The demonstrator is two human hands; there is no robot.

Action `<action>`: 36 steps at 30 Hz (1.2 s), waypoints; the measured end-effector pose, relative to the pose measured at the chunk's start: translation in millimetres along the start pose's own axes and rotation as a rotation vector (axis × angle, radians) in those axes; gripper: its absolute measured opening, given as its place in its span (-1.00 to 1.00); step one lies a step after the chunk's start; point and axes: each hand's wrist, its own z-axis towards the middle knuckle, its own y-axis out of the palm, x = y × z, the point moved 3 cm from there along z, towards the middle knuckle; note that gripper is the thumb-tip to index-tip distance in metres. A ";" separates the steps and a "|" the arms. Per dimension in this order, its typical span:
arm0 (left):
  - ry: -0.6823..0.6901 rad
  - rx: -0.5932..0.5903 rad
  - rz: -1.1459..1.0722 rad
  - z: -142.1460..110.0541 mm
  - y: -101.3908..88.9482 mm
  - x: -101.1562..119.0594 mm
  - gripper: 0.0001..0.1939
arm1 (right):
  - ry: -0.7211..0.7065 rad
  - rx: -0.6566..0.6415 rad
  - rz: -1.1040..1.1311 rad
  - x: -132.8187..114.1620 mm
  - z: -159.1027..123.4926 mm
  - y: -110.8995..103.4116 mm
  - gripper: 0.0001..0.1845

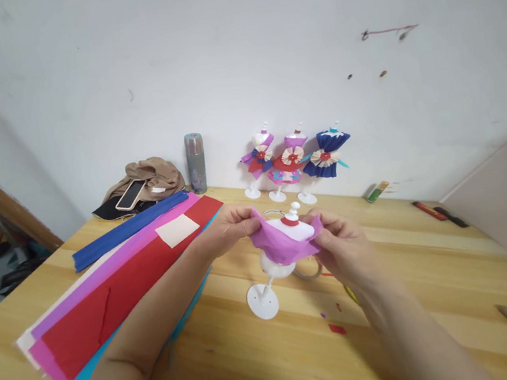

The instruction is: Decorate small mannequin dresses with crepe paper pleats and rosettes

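The left hand (235, 227) and right hand (344, 245) each pinch one end of the purple crepe paper (287, 248) across the white miniature mannequin (295, 228), right of the red sheet (126, 286); even, gentle tension should prevent tearing

A white miniature dress form (295, 230) slants up to the right just below and right of the frame's centre, its stacked knob uppermost, a red band around its neck, and its round base at the lower left end of a thin stem. A creased purple-pink sheet (287, 250) wraps across the front of its upper body, held at both ends, which flare left and right, leaving the white shoulders and lower body bare.
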 end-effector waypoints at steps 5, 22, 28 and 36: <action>0.051 0.141 -0.026 2.8 7.7 -14.4 -0.39 | 0.084 0.194 0.070 13.8 0.5 2.7 -0.51; 0.258 0.502 0.089 -13.5 34.2 -28.1 -0.57 | -0.055 0.390 -0.043 32.1 -5.5 25.1 -0.67; 0.290 0.496 0.062 -18.1 49.5 -11.1 -0.50 | -0.034 0.454 0.060 23.6 2.2 27.2 -0.63; 0.274 0.408 0.132 -15.4 37.8 -8.7 -0.46 | 0.007 0.512 0.206 21.7 12.6 32.6 -0.68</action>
